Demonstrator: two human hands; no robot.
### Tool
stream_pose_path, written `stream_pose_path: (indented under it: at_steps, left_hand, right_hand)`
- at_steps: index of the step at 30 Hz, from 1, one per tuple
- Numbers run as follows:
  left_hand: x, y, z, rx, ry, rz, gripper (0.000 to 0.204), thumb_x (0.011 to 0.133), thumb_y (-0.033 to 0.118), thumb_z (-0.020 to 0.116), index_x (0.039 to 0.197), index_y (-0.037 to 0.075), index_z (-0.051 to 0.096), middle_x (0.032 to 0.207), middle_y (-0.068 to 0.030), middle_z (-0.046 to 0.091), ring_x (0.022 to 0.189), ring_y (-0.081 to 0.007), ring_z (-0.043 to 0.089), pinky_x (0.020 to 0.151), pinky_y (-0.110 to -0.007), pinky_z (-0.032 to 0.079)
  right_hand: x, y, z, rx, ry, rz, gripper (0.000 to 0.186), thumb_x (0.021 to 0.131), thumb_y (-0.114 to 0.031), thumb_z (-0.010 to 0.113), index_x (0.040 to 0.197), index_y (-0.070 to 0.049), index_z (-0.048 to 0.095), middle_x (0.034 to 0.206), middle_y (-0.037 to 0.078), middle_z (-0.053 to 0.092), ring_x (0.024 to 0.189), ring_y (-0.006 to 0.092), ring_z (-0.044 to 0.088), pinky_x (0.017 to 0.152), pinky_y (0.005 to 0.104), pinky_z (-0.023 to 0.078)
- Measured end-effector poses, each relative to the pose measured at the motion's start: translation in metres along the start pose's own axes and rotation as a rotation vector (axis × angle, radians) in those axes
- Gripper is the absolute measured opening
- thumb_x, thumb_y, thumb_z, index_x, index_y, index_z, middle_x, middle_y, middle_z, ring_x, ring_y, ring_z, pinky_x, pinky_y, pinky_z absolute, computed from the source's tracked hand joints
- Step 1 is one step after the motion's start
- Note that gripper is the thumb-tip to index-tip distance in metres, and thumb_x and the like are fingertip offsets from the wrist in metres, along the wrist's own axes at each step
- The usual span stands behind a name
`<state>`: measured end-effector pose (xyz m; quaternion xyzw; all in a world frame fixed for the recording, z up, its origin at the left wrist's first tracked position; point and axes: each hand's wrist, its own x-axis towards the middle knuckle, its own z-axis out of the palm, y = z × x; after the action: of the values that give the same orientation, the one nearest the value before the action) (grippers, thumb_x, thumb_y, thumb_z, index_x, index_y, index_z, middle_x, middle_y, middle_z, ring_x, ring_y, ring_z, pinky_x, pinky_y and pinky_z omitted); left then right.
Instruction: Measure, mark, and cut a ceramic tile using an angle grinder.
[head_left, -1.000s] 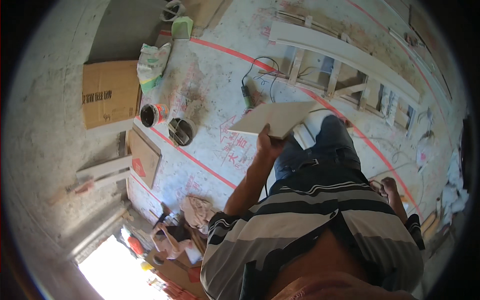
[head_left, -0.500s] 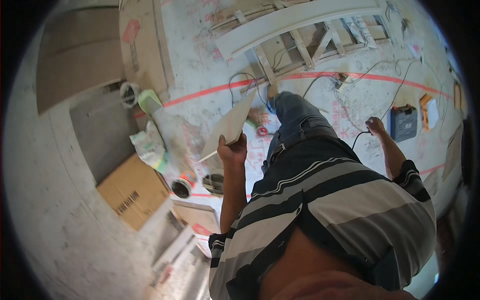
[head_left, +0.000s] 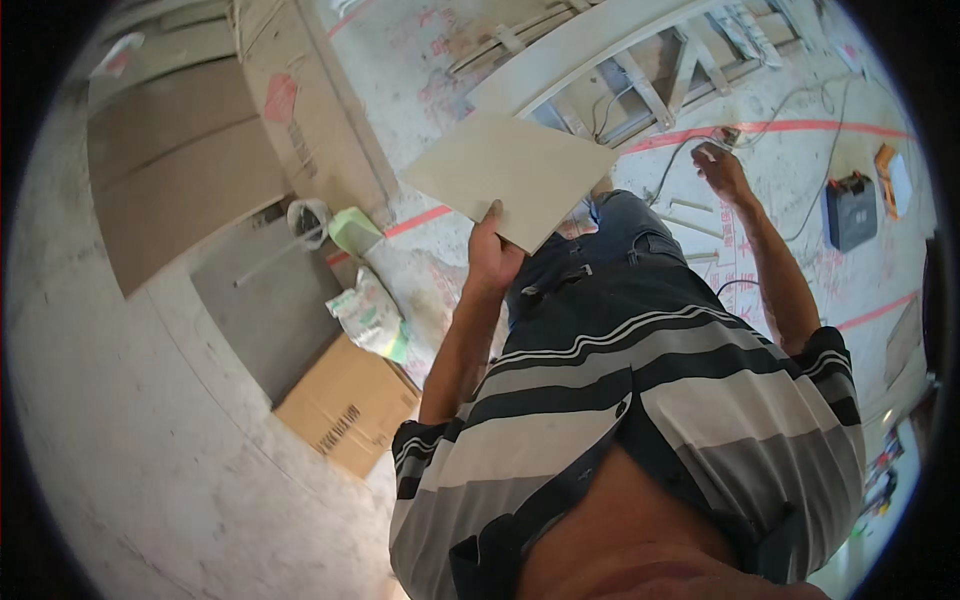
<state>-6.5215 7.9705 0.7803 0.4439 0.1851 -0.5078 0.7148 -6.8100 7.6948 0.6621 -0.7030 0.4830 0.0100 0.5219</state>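
Note:
My left hand is closed on the edge of a square beige tile, thumb on its top face; the tile is held out flat above my jeans-clad legs. My right hand is raised to the right of the tile, fingers bent, beside a dark cable; what lies at its fingertips, if anything, is too small to make out.
Ahead lies a wooden frame with a white board. At right are a dark toolbox and an orange-edged object. Leftward lie cardboard, a grey slab, a bag, a green dustpan and a bucket.
The view has swung round. The tile has gone from steeply tilted to flatter and higher, and my right hand has moved forward and left, nearer the tile and wooden frame.

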Motion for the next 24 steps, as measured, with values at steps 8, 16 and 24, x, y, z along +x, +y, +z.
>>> stream_pose_path:
  at_steps: [8,16,24]
  left_hand:
    - [0.094,0.089,0.019,0.41,-0.264,-0.327,0.038,0.091,0.022,0.051,0.121,0.0,0.046,0.112,-0.0119,0.057,0.104,-0.025,0.057,0.089,-0.039,0.046]
    - [0.184,0.181,0.017,0.744,-0.648,-0.614,0.037,0.09,0.018,0.054,0.121,-0.001,0.045,0.113,-0.0105,0.057,0.103,-0.0221,0.057,0.087,-0.035,0.048]
    - [0.227,0.209,0.026,1.02,-0.814,-0.843,0.041,0.09,0.018,0.055,0.125,-0.002,0.043,0.119,-0.0133,0.054,0.108,-0.0238,0.055,0.092,-0.037,0.046]
  right_hand:
    - [-0.039,-0.054,0.061,0.092,0.262,0.201,0.037,0.091,-0.034,0.048,0.095,0.0,0.06,0.074,0.011,0.062,0.067,0.0182,0.06,0.064,0.0317,0.047]
    - [-0.108,-0.175,0.178,0.093,0.559,0.445,0.037,0.092,-0.032,0.047,0.098,0.002,0.061,0.081,0.011,0.063,0.07,0.0193,0.06,0.065,0.0329,0.047]
    - [-0.086,-0.229,0.261,0.112,0.668,0.514,0.036,0.09,-0.033,0.048,0.098,0.0,0.061,0.088,0.02,0.063,0.084,0.033,0.06,0.073,0.04,0.046]
